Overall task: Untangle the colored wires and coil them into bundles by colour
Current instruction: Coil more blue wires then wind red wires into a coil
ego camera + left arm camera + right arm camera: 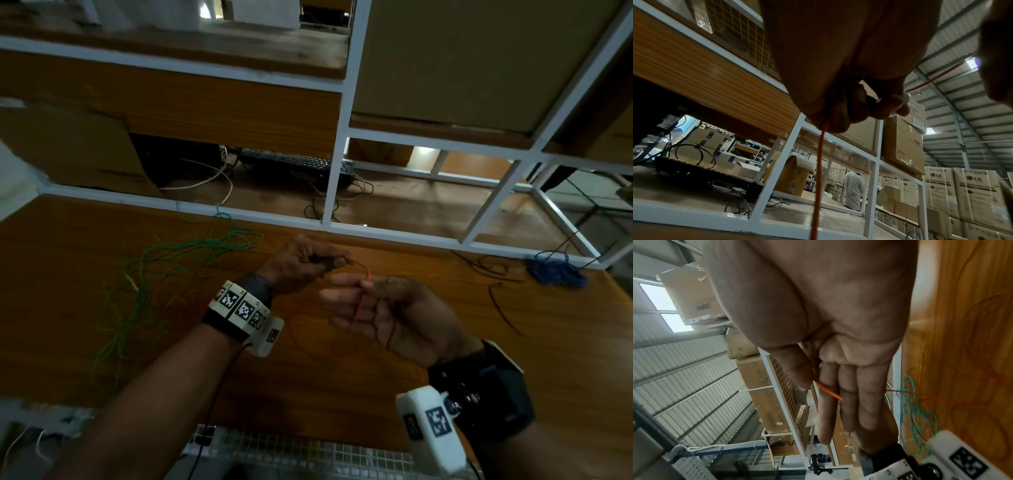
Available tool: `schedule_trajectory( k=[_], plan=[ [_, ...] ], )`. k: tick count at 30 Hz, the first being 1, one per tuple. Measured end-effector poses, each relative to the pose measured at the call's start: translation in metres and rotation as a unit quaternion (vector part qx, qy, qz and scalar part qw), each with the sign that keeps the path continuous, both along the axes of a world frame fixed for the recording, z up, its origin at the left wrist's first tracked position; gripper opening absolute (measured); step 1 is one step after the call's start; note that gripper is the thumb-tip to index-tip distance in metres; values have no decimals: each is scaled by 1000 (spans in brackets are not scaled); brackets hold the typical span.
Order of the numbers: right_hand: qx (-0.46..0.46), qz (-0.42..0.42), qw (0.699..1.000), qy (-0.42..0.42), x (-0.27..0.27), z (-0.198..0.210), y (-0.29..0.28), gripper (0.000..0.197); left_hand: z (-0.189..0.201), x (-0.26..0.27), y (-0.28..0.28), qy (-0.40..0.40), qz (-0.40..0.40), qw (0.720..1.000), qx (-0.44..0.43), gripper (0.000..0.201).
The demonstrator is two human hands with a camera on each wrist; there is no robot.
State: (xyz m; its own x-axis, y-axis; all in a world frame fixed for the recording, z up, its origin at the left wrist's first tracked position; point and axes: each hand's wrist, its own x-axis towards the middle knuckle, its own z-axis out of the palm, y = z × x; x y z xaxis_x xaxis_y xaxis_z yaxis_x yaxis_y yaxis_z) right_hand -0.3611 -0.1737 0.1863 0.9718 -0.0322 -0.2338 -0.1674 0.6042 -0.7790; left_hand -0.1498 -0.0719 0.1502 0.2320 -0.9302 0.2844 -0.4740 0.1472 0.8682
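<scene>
We pinch the red wire (362, 270) between left hand (301, 263) and right hand (383, 315) above the bench (342, 377); green wires (164, 270) sprawl left, a blue bundle (556, 272) lies right.

A thin red-orange wire (363, 274) runs between two hands. Loose green wires (191, 250) and a blue wire bundle (556, 272) lie on a brown wood-grain table (342, 370). Black-and-white checkered tags (239, 306) band one wrist. The shelf frame (337, 144) is white.
</scene>
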Motion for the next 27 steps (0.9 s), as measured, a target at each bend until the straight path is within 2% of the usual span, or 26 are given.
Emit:
schedule_trajectory(
  k=[3, 5, 10, 14, 16, 18, 20, 21, 22, 23, 25, 26, 27],
  plan=[
    [51, -70, 996, 21, 4, -2, -1, 56, -3, 2, -1, -7, -23, 1000, -14, 33],
    [64, -84, 994, 30, 3, -2, -3, 63, -5, 6, -2, -10, -30, 999, -13, 31],
    [10, -34, 999, 1, 2, -5, -1, 42, -5, 8, -8, -7, -23, 1000, 13, 30],
    [49, -56, 993, -87, 9, -7, 4, 36, 0, -4, -9, 75, -59, 995, -1, 22],
    [87, -103, 979, -151, 16, -4, 1, 37, -7, -19, -12, 140, -40, 989, 1, 16],
    [109, -178, 958, -197, 26, -1, -11, 36, -23, -34, -16, 171, 2, 985, 25, 12],
    [28, -269, 939, -214, 36, 0, -26, 31, -39, -41, -16, 209, 33, 976, 54, 18],
    [-67, -323, 923, -200, 39, -3, -33, 31, -44, -41, -14, 227, 54, 970, 72, 21],
    [-186, -372, 892, -175, 40, -6, -39, 33, -49, -38, -9, 230, 76, 966, 91, 23],
    [-311, -415, 842, -147, 40, -11, -46, 33, -51, -35, -3, 225, 95, 963, 111, 21],
    [-506, -461, 722, -97, 36, -20, -56, 28, -52, -28, 11, 192, 121, 963, 142, 18],
    [-581, -447, 677, -66, 35, -24, -60, 27, -51, -25, 18, 176, 126, 965, 150, 18],
    [-651, -401, 644, -24, 34, -28, -61, 29, -47, -22, 22, 161, 128, 966, 155, 18]
  ],
)
